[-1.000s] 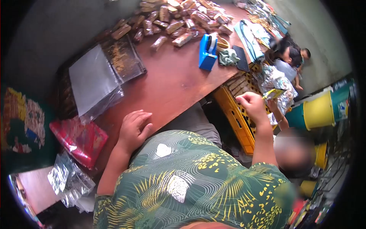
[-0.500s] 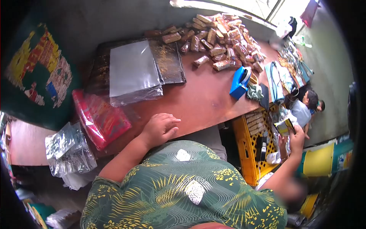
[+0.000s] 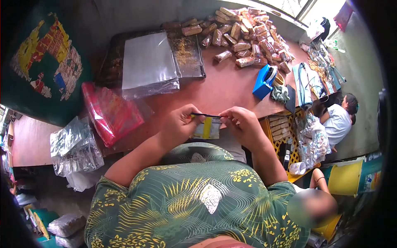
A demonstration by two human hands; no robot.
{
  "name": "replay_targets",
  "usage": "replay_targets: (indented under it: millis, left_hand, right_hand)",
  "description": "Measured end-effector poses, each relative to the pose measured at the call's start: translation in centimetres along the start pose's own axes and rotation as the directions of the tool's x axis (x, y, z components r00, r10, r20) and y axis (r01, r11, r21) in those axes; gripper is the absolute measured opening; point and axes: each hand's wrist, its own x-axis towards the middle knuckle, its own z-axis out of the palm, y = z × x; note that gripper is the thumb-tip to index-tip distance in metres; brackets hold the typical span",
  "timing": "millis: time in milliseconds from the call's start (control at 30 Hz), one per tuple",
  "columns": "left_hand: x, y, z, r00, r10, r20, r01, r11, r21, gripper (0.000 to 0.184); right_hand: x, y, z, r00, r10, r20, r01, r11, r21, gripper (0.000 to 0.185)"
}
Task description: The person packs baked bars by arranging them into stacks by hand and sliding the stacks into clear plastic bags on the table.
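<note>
Bringing my right hand [image 3: 246, 124] in from the side, I now share the small yellow packet [image 3: 207, 129] between both hands. My left hand [image 3: 181, 122], flat and empty a moment ago, pinches one end of its dark upper edge; the right pinches the other. It hangs stretched near the front of the table [image 3: 198, 96], ahead of my shirt [image 3: 165, 202].

Green patterned short-sleeved shirt [image 3: 173, 198], yellow leaf and speckle shapes, white patches

Daylight from overexposed window [image 3: 287, 5], upper right; glare on red plastic [image 3: 111, 115]; fisheye curvature, dark corners.
</note>
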Motion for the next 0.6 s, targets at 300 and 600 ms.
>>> replay_targets:
  millis: [300,600]
  left_hand:
    - [-0.2,2.4,-0.2,0.911,0.408,0.065,-0.314,0.582,0.750,0.013]
    - [-0.6,3.5,1.0,0.917,0.332,0.224,-0.362,0.452,0.815,0.022]
  right_hand:
    - [0.6,1.0,1.3,0.984,-0.178,-0.003,0.176,0.975,-0.133,0.006]
    - [-0.1,1.0,1.8,0.985,-0.170,0.030,0.173,0.967,-0.187,0.007]
